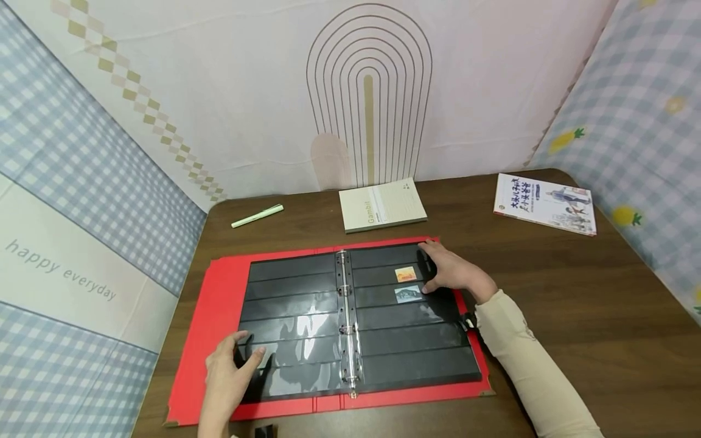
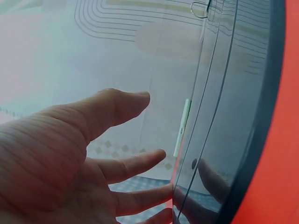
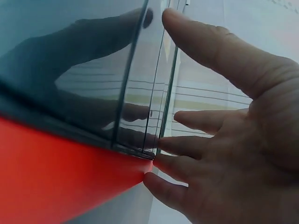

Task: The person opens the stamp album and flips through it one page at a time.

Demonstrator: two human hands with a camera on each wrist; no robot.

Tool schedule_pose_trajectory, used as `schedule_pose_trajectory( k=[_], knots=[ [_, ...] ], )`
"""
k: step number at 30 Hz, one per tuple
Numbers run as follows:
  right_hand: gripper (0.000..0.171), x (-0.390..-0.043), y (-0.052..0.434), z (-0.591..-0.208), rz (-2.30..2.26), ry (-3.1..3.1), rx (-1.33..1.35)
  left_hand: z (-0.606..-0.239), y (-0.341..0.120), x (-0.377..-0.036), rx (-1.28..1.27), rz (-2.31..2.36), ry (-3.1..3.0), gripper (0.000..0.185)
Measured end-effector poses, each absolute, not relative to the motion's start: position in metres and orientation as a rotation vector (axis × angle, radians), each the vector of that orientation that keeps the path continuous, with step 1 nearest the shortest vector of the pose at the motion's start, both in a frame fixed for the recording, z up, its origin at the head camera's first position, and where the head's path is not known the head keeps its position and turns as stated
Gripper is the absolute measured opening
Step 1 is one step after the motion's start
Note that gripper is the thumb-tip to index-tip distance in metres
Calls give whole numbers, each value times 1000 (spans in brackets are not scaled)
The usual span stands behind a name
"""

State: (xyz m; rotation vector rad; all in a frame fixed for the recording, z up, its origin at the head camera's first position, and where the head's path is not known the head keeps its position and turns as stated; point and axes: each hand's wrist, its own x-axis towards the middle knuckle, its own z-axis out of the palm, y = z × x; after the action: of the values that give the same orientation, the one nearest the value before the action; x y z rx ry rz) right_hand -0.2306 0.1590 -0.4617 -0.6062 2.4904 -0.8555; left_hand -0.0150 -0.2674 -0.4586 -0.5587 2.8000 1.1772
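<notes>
A red ring-binder stamp album lies spread open on the table, its black pocket pages on both sides of the metal rings. On the right page sit an orange stamp and, below it, a blue-grey stamp. My right hand is over that page's upper outer edge, thumb tip beside the blue-grey stamp. In the right wrist view its fingers are spread, holding nothing. My left hand is at the left page's lower outer edge, thumb and fingers apart; the left wrist view shows its palm bare.
Behind the album lie a light green pen, a cream notebook and, far right, a white picture-covered book. A small black object is at the front edge. Patterned cloth hangs around the wooden table.
</notes>
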Motion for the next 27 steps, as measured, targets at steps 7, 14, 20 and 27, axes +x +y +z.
schedule_pose_trajectory(
  k=[7,14,20,27],
  knots=[
    [98,-229,157,-459,-749,2497,-590,-460,-266,-16,-523,1167,2760,62],
    [94,-228,157,-459,-700,2488,-574,-456,-263,-19,-524,1152,2748,62],
    [92,-226,157,-458,-670,2508,-558,-452,-260,-27,-534,1077,2728,68],
    [89,-224,155,-458,-635,2539,-536,-446,-248,-40,-463,1087,2772,81]
  ],
)
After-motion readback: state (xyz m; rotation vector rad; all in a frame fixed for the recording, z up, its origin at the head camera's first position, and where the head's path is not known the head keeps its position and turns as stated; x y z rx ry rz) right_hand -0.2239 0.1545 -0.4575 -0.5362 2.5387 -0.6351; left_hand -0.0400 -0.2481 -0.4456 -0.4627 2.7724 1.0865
